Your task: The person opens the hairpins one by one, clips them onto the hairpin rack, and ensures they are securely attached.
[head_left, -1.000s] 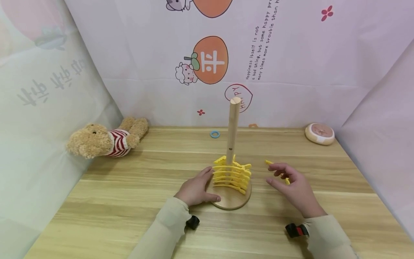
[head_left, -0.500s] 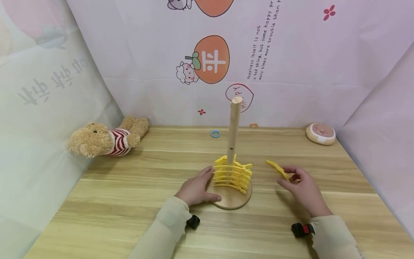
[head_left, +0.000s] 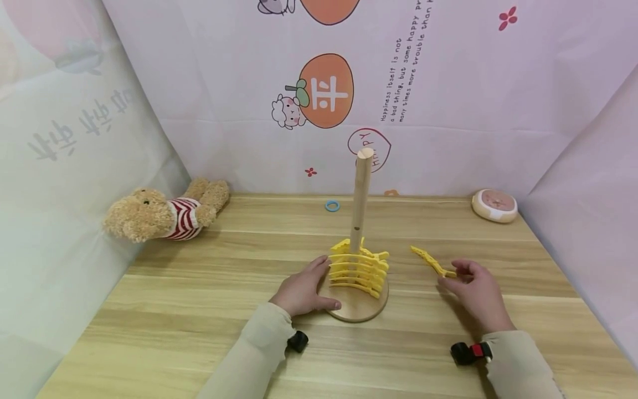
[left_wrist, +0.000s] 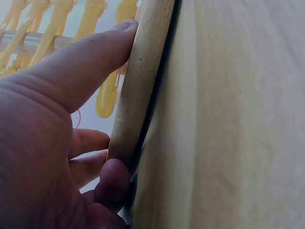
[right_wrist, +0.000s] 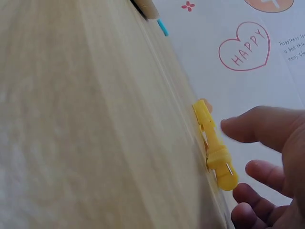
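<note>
A wooden stand has a round base (head_left: pixel 351 311) and an upright post (head_left: pixel 361 194). Several yellow hair clips (head_left: pixel 358 271) are stacked in rows around the post's lower part. My left hand (head_left: pixel 303 292) holds the left side of the base; its thumb (left_wrist: pixel 90 59) lies along the rim and its fingers curl at the edge. To the right, a single yellow hair clip (head_left: pixel 432 261) lies on the table. My right hand (head_left: pixel 477 291) is at the near end of that clip; the right wrist view shows thumb and fingers spread, with a gap to the clip (right_wrist: pixel 215 148).
A teddy bear (head_left: pixel 164 216) in a striped top lies at the back left. Near the back edge are a small blue ring (head_left: pixel 332 206) and, at the right corner, a round pink-and-white object (head_left: pixel 494 205). Printed cloth (head_left: pixel 224 111) walls surround the wooden table (head_left: pixel 189 310).
My right hand has shifted right, from over the loose hair clip to its near end, leaving more of the clip visible. My left hand stays on the base.
</note>
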The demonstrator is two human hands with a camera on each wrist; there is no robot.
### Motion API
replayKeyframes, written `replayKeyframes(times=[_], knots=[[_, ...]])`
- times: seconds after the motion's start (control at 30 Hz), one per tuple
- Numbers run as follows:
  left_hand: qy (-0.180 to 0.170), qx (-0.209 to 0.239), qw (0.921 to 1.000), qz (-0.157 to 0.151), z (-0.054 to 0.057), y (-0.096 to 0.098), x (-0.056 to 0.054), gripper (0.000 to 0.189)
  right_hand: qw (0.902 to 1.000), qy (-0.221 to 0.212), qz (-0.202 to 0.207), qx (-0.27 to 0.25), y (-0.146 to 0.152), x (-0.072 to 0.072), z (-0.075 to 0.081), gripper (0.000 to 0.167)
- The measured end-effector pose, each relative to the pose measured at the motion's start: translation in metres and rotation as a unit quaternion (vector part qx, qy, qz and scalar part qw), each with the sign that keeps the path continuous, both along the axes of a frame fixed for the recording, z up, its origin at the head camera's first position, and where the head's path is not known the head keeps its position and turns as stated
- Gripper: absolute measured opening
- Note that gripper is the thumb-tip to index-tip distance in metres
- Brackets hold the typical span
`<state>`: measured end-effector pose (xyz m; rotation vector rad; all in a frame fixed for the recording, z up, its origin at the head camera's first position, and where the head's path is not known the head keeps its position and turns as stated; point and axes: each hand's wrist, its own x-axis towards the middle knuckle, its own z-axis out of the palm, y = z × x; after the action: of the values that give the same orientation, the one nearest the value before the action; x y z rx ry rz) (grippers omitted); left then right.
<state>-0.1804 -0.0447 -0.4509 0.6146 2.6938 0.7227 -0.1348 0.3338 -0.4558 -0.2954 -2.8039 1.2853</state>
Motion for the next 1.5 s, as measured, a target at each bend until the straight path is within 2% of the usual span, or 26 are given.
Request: replayKeyframes(times=[0.17, 0.3, 0.4, 0.53, 0.7, 1.07, 1.27, 1.5], knots=[[0.002, -0.001, 1.0000, 0.000, 0.002, 0.001, 0.000, 0.101, 0.9990, -0.019, 0.024, 0.032, 0.008, -0.001, 0.003, 0.078], [0.000, 0.000, 1.0000, 0.002, 0.002, 0.000, 0.000, 0.101, 0.9972, -0.010, 0.034, 0.066, 0.011, -0.001, 0.004, 0.066], [-0.002, 0.002, 1.0000, 0.003, 0.001, 0.000, 0.001, 0.101, 0.9975, 0.004, 0.017, 0.068, 0.011, 0.001, 0.003, 0.057], [0.000, 0.006, 1.0000, 0.005, 0.000, 0.000, 0.002, 0.101, 0.9988, 0.028, -0.029, 0.030, 0.011, 0.001, -0.002, 0.053], [0.001, 0.007, 1.0000, 0.005, -0.001, -0.001, 0.002, 0.101, 0.9963, 0.059, -0.057, -0.023, 0.012, -0.001, -0.005, 0.048], [0.003, 0.005, 1.0000, 0.005, -0.003, 0.000, 0.000, 0.101, 0.9865, 0.132, -0.070, -0.067, -0.002, 0.006, 0.009, 0.039], [0.003, 0.001, 1.0000, 0.003, -0.004, 0.000, 0.000, 0.101, 0.9816, 0.169, -0.049, -0.075, -0.015, 0.011, 0.019, 0.035], [0.000, 0.000, 1.0000, 0.004, 0.000, 0.000, 0.001, 0.100, 0.9737, 0.201, -0.033, -0.102, -0.029, 0.017, 0.033, 0.029]])
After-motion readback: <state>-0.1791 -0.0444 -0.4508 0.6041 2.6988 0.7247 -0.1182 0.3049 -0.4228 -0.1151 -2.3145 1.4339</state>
